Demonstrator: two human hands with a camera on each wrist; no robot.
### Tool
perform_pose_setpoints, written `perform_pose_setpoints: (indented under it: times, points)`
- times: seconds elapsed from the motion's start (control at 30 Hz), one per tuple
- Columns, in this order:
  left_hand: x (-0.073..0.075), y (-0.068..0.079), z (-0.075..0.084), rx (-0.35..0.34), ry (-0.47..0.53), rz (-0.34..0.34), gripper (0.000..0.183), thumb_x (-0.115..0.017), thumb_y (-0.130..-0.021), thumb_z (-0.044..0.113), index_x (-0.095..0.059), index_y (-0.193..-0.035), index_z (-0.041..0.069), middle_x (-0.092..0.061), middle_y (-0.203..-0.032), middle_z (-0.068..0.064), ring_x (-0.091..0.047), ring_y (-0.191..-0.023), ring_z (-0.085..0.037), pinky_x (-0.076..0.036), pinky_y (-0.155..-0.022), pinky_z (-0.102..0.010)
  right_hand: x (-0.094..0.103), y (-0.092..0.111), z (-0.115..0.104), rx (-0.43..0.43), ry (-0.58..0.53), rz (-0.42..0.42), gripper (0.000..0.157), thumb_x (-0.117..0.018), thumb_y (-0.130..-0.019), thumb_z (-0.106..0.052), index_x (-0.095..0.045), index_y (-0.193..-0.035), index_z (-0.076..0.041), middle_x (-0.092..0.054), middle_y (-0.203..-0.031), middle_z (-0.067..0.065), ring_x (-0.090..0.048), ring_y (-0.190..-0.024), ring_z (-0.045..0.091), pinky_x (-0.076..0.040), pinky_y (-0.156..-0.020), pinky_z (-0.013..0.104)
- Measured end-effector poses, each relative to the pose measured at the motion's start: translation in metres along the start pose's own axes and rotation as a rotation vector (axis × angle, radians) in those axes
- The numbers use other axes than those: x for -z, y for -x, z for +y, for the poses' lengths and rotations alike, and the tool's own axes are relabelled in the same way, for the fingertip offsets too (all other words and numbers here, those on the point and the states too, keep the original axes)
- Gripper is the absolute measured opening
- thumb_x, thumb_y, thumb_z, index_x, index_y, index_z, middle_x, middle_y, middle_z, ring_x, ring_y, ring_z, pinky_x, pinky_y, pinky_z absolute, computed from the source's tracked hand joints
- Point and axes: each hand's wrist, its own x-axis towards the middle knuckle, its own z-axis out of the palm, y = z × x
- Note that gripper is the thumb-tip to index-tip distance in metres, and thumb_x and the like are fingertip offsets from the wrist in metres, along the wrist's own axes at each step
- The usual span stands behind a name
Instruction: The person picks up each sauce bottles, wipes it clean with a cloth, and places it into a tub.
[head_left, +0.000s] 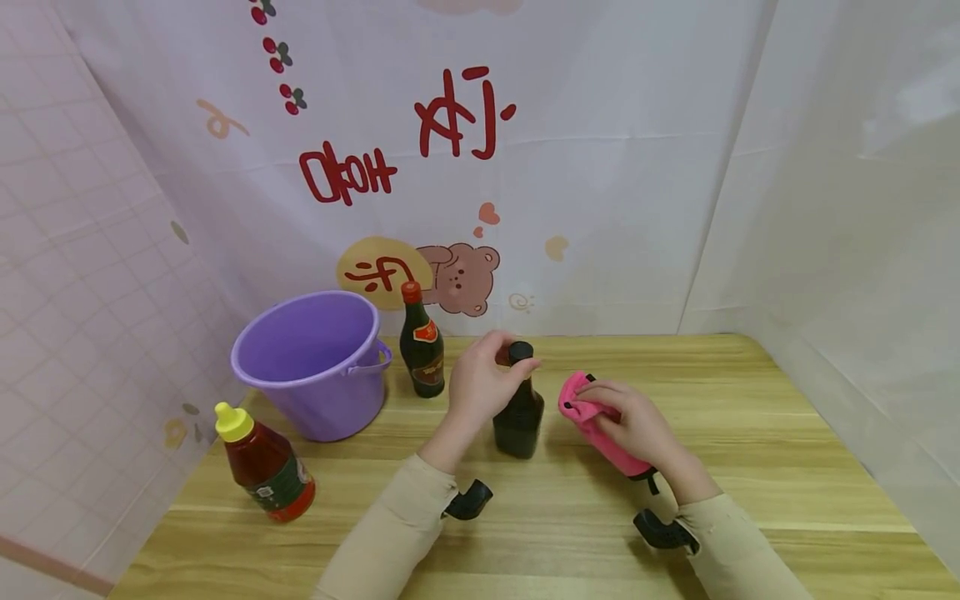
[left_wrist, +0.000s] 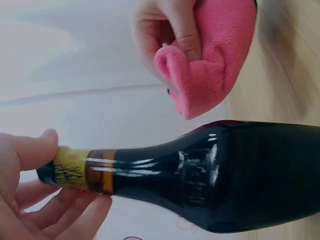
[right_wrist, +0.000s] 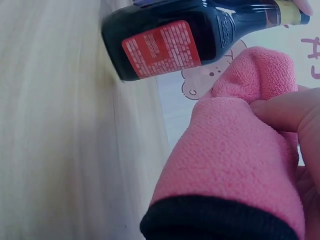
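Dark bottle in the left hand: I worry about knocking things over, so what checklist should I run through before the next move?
1. Left hand grips the neck of the dark bottle: ok, thumb and fingers are around the top.
2. Black cap on that bottle: ok, it is in place; how tightly it is closed, cannot tell.
3. Right hand holds the pink cloth: ok, pinched near its upper end.
4. Cloth against the bottle: not ok if contact is wanted; a gap shows in the head view.
5. Bottle's base resting on the table: cannot tell.
6. Red-capped bottle out of the way: ok, upright and apart.
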Motion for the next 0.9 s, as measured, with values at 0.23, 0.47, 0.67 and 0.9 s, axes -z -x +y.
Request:
perform_pose_setpoints:
  times: [0.23, 0.47, 0.67, 0.9]
  points:
    - [0.01, -0.01, -0.005, -0.001, 0.124, -0.194, 0.026, -0.078, -0.087, 0.023, -0.071, -0.109, 0.01, -0.066, -0.099, -0.002, -0.066, -0.092, -0.018, -0.053, -0.077, -0.032, 0.002, -0.001, -0.002, -0.014, -0.009, 0.007, 0.043, -0.078, -0.074, 0.012, -0.072, -0.109, -0.013, -0.068, -0.111, 0.004, -0.064, -0.104, 0.027, -0.053, -0.086, 0.047]
    - [0.015, -0.017, -0.008, -0.02, 0.155, -0.301, 0.029, -0.075, -0.09, 0.019, -0.071, -0.117, 0.01, -0.066, -0.108, -0.005, -0.065, -0.1, -0.022, -0.053, -0.085, -0.036, 0.006, -0.005, -0.004, 0.016, -0.046, 0.039, 0.047, -0.076, -0.073, 0.015, -0.072, -0.11, -0.013, -0.068, -0.115, 0.003, -0.064, -0.106, 0.026, -0.043, -0.096, 0.017]
    - [0.019, -0.022, -0.012, -0.032, 0.178, -0.373, 0.031, -0.071, -0.093, 0.014, -0.069, -0.123, 0.009, -0.065, -0.118, -0.008, -0.064, -0.104, -0.026, -0.054, -0.086, -0.042, 0.011, -0.02, -0.01, 0.124, -0.109, 0.093, 0.052, -0.073, -0.071, 0.021, -0.071, -0.112, -0.011, -0.067, -0.116, 0.006, -0.062, -0.107, 0.027, -0.039, -0.098, 0.013]
    - [0.02, -0.027, -0.018, -0.044, 0.199, -0.429, 0.03, -0.067, -0.095, 0.013, -0.067, -0.125, 0.01, -0.067, -0.122, -0.005, -0.064, -0.106, -0.024, -0.054, -0.084, -0.034, 0.02, -0.046, -0.024, 0.231, -0.166, 0.136, 0.039, -0.07, -0.08, 0.015, -0.071, -0.112, -0.007, -0.066, -0.118, 0.011, -0.06, -0.11, 0.027, -0.042, -0.098, 0.017]
